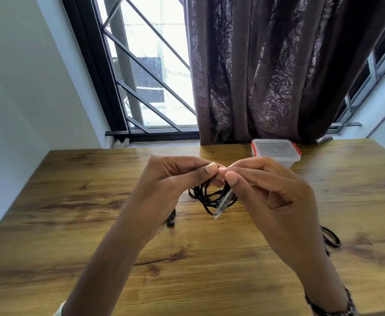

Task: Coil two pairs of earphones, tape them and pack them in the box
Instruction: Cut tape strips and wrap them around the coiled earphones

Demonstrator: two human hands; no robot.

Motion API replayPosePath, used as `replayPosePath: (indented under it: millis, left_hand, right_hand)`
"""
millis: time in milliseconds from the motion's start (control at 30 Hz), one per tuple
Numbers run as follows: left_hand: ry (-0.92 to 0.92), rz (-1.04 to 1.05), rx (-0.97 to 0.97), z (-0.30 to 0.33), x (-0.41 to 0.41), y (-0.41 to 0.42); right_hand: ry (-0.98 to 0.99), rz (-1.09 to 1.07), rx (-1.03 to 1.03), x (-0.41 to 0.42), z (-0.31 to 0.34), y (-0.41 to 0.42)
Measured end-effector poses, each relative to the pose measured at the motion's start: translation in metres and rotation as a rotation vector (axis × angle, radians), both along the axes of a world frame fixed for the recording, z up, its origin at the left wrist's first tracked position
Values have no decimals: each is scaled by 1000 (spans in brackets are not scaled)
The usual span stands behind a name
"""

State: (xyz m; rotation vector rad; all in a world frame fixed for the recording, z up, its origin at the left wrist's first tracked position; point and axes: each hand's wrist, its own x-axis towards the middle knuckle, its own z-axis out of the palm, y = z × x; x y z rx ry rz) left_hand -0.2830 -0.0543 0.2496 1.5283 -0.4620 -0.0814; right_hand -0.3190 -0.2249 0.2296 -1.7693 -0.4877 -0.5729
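A coil of black earphone cable (206,197) hangs above the wooden table (73,201) between both hands. My left hand (171,181) pinches the top of the coil. My right hand (262,190) pinches the same spot from the right, and a strip of clear tape (222,205) dangles across the coil below its fingers. Another piece of black earphone cable (171,218) shows beside my left wrist, mostly hidden. A second black earphone cable (330,237) lies on the table behind my right forearm. The clear plastic box (275,152) with red clips stands lidded at the back.
A dark curtain (266,69) hangs behind the box at the table's far edge. A barred window (146,71) is at the back left, and a pale wall (16,99) runs along the table's left side.
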Motion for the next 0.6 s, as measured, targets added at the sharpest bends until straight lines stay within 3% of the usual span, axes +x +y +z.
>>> replayPosePath:
  millis: [333, 600]
  left_hand:
    - [-41, 17, -14, 1, -1, -4]
    - [-59, 28, 28, 1, 0, -5]
  right_hand:
    - [-40, -119, -1, -2, 6, 5]
    - [-283, -403, -364, 3, 0, 8]
